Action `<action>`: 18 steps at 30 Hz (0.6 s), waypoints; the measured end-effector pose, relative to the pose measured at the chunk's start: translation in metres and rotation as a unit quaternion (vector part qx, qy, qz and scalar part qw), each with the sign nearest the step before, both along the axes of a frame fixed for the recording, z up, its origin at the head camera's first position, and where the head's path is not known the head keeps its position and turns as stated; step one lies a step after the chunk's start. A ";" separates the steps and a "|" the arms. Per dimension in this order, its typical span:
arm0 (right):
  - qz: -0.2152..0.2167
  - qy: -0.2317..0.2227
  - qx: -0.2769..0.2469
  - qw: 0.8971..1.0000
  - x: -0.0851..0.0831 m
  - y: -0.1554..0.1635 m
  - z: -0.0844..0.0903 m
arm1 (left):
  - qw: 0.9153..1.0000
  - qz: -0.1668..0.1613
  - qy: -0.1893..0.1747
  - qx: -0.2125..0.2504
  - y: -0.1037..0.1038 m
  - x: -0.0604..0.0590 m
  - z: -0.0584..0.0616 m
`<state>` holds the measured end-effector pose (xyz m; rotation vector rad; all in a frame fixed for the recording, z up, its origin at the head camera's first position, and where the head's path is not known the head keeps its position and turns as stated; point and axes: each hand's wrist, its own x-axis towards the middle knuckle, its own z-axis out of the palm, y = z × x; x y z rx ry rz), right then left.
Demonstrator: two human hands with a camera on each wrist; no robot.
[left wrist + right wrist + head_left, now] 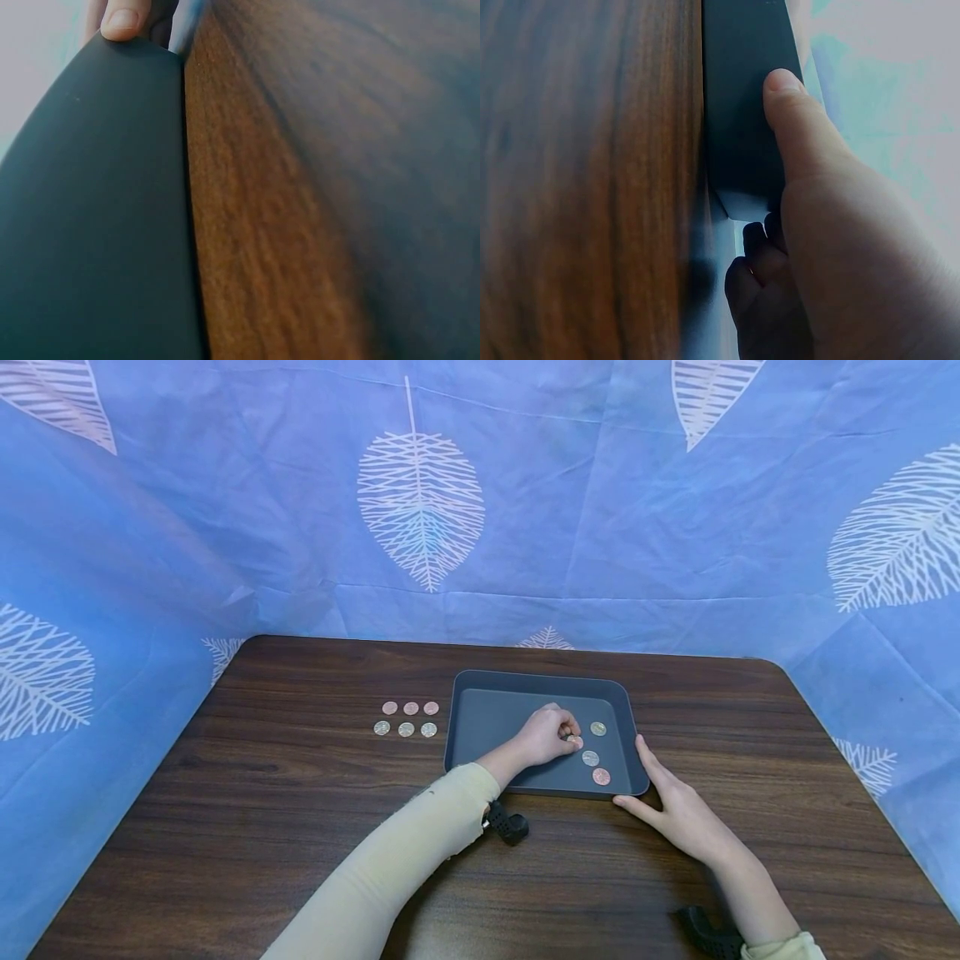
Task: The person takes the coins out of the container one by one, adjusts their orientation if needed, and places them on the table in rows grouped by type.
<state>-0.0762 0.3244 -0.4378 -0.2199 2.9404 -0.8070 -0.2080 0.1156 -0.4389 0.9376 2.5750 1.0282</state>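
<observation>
A dark grey rectangular tray (480,727) lies on the table. My left hand (542,735) reaches into it and pinches a coin (575,741) between thumb and bent fingers. Right of that hand, a gold-toned coin (597,728), a silver coin (590,758) and a copper coin (601,776) lie apart on the tray floor. At the tray's front right corner, my right hand (678,810) rests with thumb and fingers spread. Its thumb (802,124) touches the front wall in the right wrist view. The left wrist view shows the tray's outer wall (112,202) and a fingertip at its far end.
Left of the tray, three copper coins (411,708) form a row, with three silver coins (407,729) in a row in front. Everything stands on a dark wooden table (285,760). A blue leaf-patterned cloth (525,527) hangs behind it and at its sides.
</observation>
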 end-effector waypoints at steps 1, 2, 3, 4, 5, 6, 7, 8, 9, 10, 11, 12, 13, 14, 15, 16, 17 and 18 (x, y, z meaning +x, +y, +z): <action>0.000 0.000 0.000 1.000 0.000 0.000 0.000 | 1.000 -0.002 -0.001 0.000 0.000 0.000 0.001; -0.001 0.000 0.001 1.000 0.000 0.000 0.000 | 1.000 -0.007 0.009 0.005 -0.001 -0.001 -0.002; -0.001 -0.001 0.002 1.000 0.000 0.000 0.000 | 1.000 -0.009 0.006 0.007 -0.001 -0.001 -0.002; -0.002 -0.002 0.003 1.000 0.000 0.000 0.000 | 1.000 -0.009 0.004 0.009 -0.001 -0.001 -0.001; -0.002 -0.002 0.003 1.000 0.000 0.000 0.000 | 1.000 -0.010 0.003 0.012 -0.001 0.000 -0.001; -0.002 -0.003 0.004 1.000 0.000 0.000 0.000 | 1.000 -0.008 0.000 0.010 -0.001 0.000 0.000; -0.003 -0.004 0.004 1.000 0.000 0.000 0.000 | 1.000 -0.006 -0.001 0.011 -0.001 0.000 0.000; -0.003 -0.004 0.005 1.000 0.000 0.000 0.000 | 1.000 -0.006 -0.002 0.014 -0.001 0.000 0.000; -0.003 -0.005 0.004 1.000 0.000 0.000 0.000 | 1.000 -0.002 -0.012 0.013 -0.001 0.002 0.003; -0.003 -0.005 0.004 1.000 0.000 0.000 0.000 | 1.000 -0.001 -0.010 0.018 -0.001 0.002 0.002; -0.002 -0.004 0.004 1.000 0.000 0.000 0.000 | 1.000 -0.002 -0.008 0.024 -0.001 0.002 0.002; -0.002 -0.004 0.004 1.000 0.000 0.000 0.000 | 1.000 -0.002 -0.009 0.029 -0.001 0.002 0.002; -0.002 -0.004 0.004 1.000 0.000 0.000 0.000 | 0.999 -0.004 -0.007 0.034 -0.002 0.002 0.001; -0.002 -0.004 0.004 1.000 0.000 0.000 0.000 | 0.999 -0.004 -0.005 0.038 -0.002 0.001 0.001; -0.002 -0.004 0.004 1.000 0.000 -0.001 0.000 | 0.999 -0.006 -0.002 0.039 -0.002 0.001 0.001; -0.003 -0.004 0.003 1.000 0.000 -0.001 0.001 | 0.999 -0.006 0.000 0.035 -0.002 0.001 0.001; -0.003 -0.005 0.004 1.000 0.000 -0.001 0.001 | 0.999 -0.006 0.003 0.031 -0.003 0.001 0.002; -0.003 -0.005 0.003 1.000 0.000 -0.001 0.001 | 1.000 -0.005 0.004 0.027 -0.002 0.001 0.002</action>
